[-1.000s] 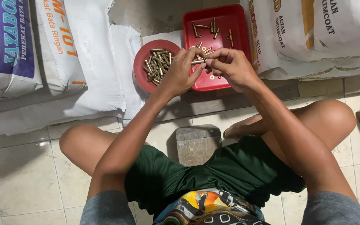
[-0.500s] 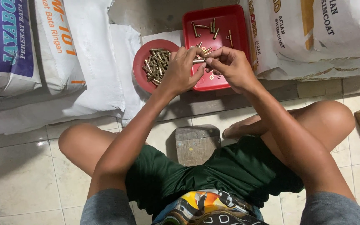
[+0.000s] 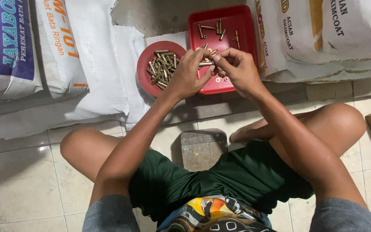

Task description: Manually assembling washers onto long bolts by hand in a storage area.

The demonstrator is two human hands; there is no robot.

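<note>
Far to my left lie white sacks [image 3: 44,64], stacked on the tiled floor [image 3: 18,189]. Next comes the round red plate [image 3: 144,75], heaped with brass bolts [image 3: 162,68]. My left hand [image 3: 187,73] sits just beside that heap, over the near edge of the red tray [image 3: 237,25]. Its fingers [image 3: 198,58] are curled closed, pinching one end of a single bolt [image 3: 206,64] that lies level between my two hands. My right hand [image 3: 237,68] meets it from the other side, its fingers [image 3: 222,60] drawn together on the bolt's other end, thumb and forefinger tips touching it. Under my hands a few small washers [image 3: 217,80] lie on the tray floor, and more loose bolts are scattered at its far end. More sacks [image 3: 336,34] lean to the right. Between my knees stands a grey block [image 3: 202,148].
</note>
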